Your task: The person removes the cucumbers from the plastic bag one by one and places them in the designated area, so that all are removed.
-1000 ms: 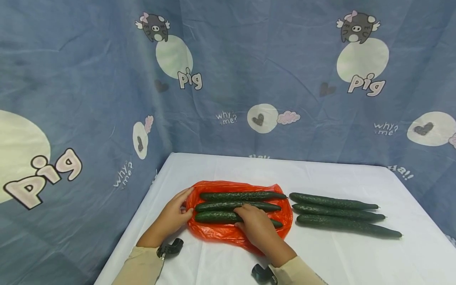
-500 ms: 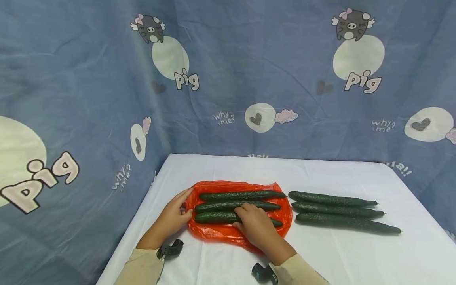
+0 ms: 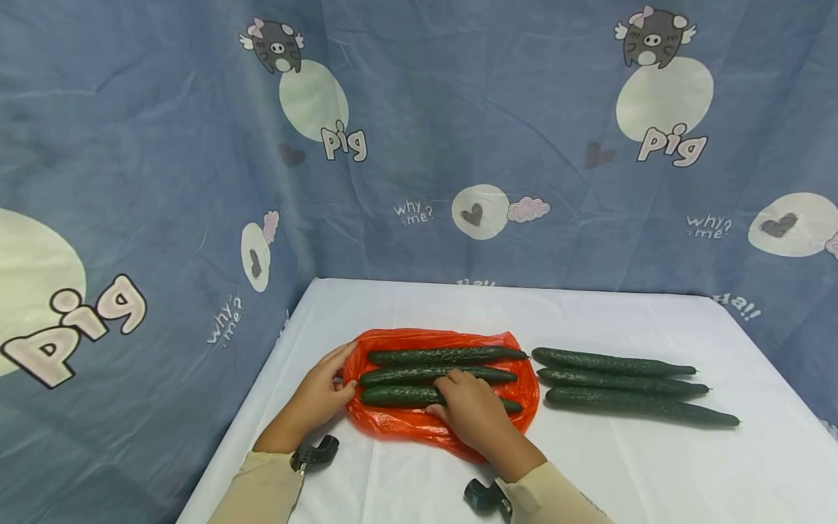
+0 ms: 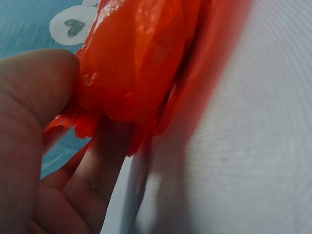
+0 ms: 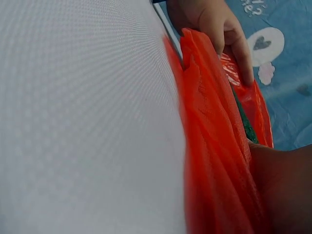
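A red plastic bag [image 3: 409, 424] lies spread on the table with three dark green cucumbers side by side on it. My left hand [image 3: 318, 397] is at the bag's left end; in the left wrist view, the thumb and fingers hold the crumpled red plastic [image 4: 131, 68] between them. Over the nearest cucumber [image 3: 396, 397] on the bag, my right hand [image 3: 476, 416] curls its fingers and grips it near the middle, hiding part of its length. Behind it lie the middle cucumber [image 3: 406, 375] and the far cucumber [image 3: 445, 356].
To the right of the bag, three more cucumbers lie nearly parallel on the white-covered table [image 3: 622, 480]: a far one [image 3: 609, 362], a middle one [image 3: 622, 383] and a near one [image 3: 638, 407]. A blue printed curtain [image 3: 406, 94] hangs behind and at the left.
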A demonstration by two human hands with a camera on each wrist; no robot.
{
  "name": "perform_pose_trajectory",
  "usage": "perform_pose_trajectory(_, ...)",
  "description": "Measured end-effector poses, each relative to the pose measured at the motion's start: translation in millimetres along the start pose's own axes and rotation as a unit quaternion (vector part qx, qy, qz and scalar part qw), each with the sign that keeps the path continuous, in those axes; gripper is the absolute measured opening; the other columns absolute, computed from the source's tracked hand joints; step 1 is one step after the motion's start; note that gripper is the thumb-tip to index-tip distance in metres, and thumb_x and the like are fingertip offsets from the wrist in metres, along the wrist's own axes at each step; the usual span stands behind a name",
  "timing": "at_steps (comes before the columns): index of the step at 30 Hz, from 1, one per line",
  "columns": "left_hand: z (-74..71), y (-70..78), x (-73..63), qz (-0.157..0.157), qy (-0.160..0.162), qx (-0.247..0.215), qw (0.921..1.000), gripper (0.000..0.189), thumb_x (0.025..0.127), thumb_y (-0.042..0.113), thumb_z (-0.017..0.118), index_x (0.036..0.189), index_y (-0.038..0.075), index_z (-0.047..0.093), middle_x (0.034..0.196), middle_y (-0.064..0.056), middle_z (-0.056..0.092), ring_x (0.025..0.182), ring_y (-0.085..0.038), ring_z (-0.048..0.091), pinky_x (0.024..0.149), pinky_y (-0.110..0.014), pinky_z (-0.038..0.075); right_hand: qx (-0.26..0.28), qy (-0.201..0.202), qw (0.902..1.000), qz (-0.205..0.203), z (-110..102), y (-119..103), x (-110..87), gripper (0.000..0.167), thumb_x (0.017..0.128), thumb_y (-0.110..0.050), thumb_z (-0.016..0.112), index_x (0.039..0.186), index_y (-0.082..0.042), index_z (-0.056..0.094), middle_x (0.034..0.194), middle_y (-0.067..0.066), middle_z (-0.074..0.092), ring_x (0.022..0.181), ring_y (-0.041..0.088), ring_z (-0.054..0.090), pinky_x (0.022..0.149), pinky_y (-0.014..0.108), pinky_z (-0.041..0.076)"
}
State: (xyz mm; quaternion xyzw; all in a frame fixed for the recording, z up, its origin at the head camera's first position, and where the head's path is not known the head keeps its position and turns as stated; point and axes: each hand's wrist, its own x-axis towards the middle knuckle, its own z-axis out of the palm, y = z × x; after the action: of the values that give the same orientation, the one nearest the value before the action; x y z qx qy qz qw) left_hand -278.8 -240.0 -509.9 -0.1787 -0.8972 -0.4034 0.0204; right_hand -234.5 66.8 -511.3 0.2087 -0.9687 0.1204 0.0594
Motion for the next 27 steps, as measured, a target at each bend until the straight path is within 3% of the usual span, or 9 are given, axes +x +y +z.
perform_pose_trajectory(5, -0.4, -0.2, 0.3, -0.001, 0.002, -0.004, 1.0, 0.079, 0.091, 0.001, 0.07, 0.163, 0.012, 0.039, 0.164, -0.013, 0.042, 0.109, -0.026, 0.066, 0.08, -0.023, 0.058, -0.003, 0.012, 0.9999, -0.009, -2.0, 0.6, -0.6, 0.05, 0.094, -0.052, 0.072, 0.13, -0.017, 0.071, 0.119, 0.002, 0.068, 0.117, 0.024, 0.065, 0.103, 0.047, 0.053)
perform_pose_trajectory(13, 0.0, -0.3, -0.9, 0.004, 0.001, -0.014, 0.9999, 0.078, 0.091, -0.001, 0.068, 0.162, 0.01, 0.039, 0.163, -0.014, 0.043, 0.106, -0.025, 0.066, 0.08, -0.023, 0.058, -0.016, 0.052, 0.9979, -0.034, -5.0, 1.4, -4.1, 0.045, 0.092, -0.046, 0.077, 0.127, -0.017, 0.073, 0.11, -0.001, 0.065, 0.102, 0.019, 0.062, 0.093, 0.041, 0.055)
perform_pose_trajectory(27, 1.0, -0.2, -0.2, 0.012, 0.006, -0.015, 0.9998, 0.079, 0.09, -0.004, 0.068, 0.162, 0.01, 0.04, 0.162, -0.015, 0.044, 0.105, -0.024, 0.067, 0.081, -0.022, 0.058, -0.023, 0.09, 0.9951, -0.035, -11.1, 12.8, -5.6, 0.048, 0.089, -0.047, 0.08, 0.128, -0.019, 0.073, 0.112, -0.002, 0.067, 0.105, 0.02, 0.063, 0.092, 0.039, 0.055)
